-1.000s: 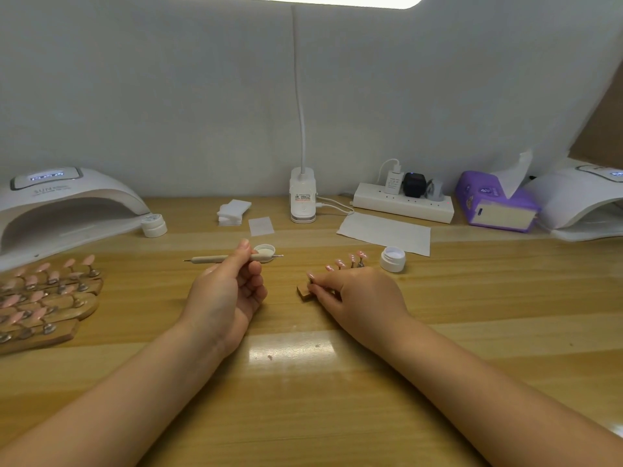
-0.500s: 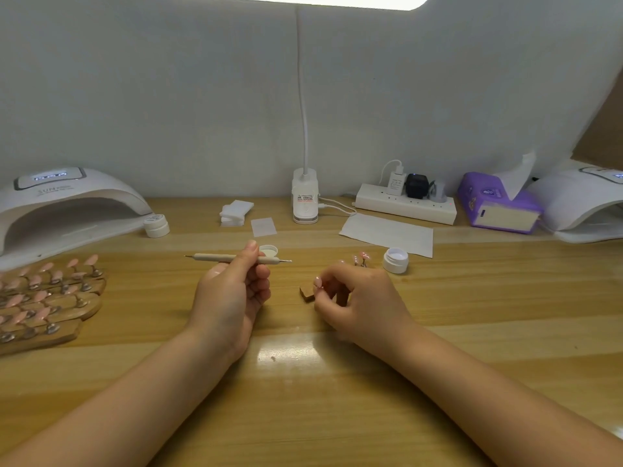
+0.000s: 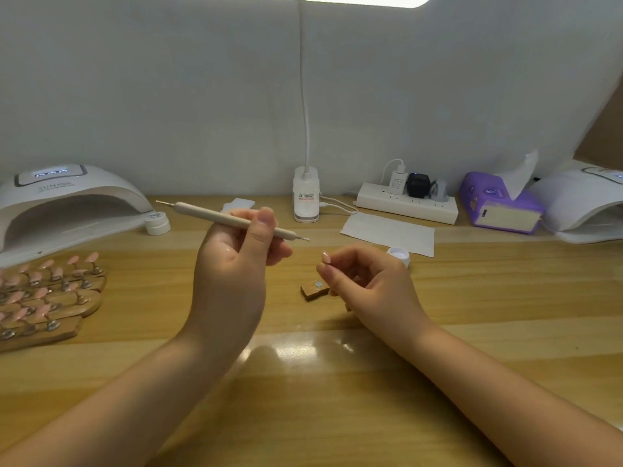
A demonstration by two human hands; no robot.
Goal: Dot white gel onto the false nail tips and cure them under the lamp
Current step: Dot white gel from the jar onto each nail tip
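My left hand (image 3: 232,274) grips a beige dotting tool (image 3: 209,214) above the table, its metal tip with a white speck pointing right. Close to that tip, my right hand (image 3: 371,288) pinches a single pink false nail tip (image 3: 325,257); whatever stand it has is hidden by my fingers. Below it lies a small wooden holder (image 3: 312,292) with a bare round magnet. A small white open pot (image 3: 399,255) peeks out behind my right hand. The white curing lamp (image 3: 67,200) stands at the far left.
Wooden holders with several pink tips (image 3: 50,291) lie at the left edge. A closed white jar (image 3: 157,223) sits by the lamp. At the back are a desk-lamp base (image 3: 306,197), power strip (image 3: 404,203), paper sheet (image 3: 387,232), purple tissue pack (image 3: 499,205) and a second lamp (image 3: 586,203).
My left hand has lifted the dotting tool up from the table. My right hand has risen off the wooden holder with one nail tip pinched in it, baring the holder's magnet.
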